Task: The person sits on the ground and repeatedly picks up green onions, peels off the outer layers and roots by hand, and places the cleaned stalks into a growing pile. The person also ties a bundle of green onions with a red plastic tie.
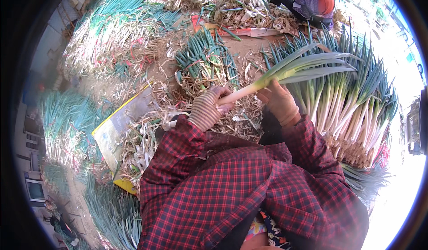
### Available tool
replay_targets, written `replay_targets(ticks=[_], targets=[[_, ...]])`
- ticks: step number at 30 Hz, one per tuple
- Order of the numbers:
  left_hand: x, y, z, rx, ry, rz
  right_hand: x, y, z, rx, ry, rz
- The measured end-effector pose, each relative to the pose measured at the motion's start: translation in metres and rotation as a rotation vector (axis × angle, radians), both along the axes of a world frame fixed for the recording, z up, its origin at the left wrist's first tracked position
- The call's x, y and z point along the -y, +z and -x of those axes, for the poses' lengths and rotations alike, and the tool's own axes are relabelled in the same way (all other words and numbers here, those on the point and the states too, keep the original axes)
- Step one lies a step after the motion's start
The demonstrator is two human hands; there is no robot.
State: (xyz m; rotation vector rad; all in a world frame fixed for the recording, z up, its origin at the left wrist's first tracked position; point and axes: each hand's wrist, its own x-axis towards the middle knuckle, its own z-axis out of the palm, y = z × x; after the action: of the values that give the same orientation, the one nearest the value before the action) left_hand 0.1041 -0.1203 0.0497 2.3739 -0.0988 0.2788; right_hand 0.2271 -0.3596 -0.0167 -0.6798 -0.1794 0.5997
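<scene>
One large green onion (245, 91) with a pale shank and long green leaves slants up to the right across both hands. Its lower end is in my left hand (209, 108), which wears a striped glove. My right hand (280, 102) pinches the stalk where the leaves begin to fan out. Right of that hand lies a broad pile of green onions (337, 106), roots towards me. Beyond my left hand is a tied bundle of green onions (207, 59). Dry peeled leaves (240, 123) cover the ground beneath my hands.
A yellow-edged woven sack (110, 141) lies at the left, partly under dry husks (137, 149). More onion bundles (113, 32) are stacked at the far left. Another person (314, 5) is at the top right, near a heap of husks (242, 10).
</scene>
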Motion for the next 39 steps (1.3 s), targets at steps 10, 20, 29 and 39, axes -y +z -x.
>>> replay_targets(ticks=[10, 20, 29, 39], targets=[[-0.056, 0.011, 0.048, -0.757, -0.110, 0.507, 0.020, 0.009, -0.038, 0.030, -0.138, -0.151], [0.032, -0.052, 0.062, -0.405, -0.130, 0.409, -0.041, -0.005, -0.032, -0.275, -0.383, 0.003], [0.051, -0.064, 0.073, -0.448, 0.095, 0.534, -0.046, -0.006, -0.086, -0.174, -0.568, 0.332], [-0.045, -0.071, 0.072, -0.605, 0.167, 0.190, 0.173, -0.033, -0.274, -0.035, -0.753, 0.753]])
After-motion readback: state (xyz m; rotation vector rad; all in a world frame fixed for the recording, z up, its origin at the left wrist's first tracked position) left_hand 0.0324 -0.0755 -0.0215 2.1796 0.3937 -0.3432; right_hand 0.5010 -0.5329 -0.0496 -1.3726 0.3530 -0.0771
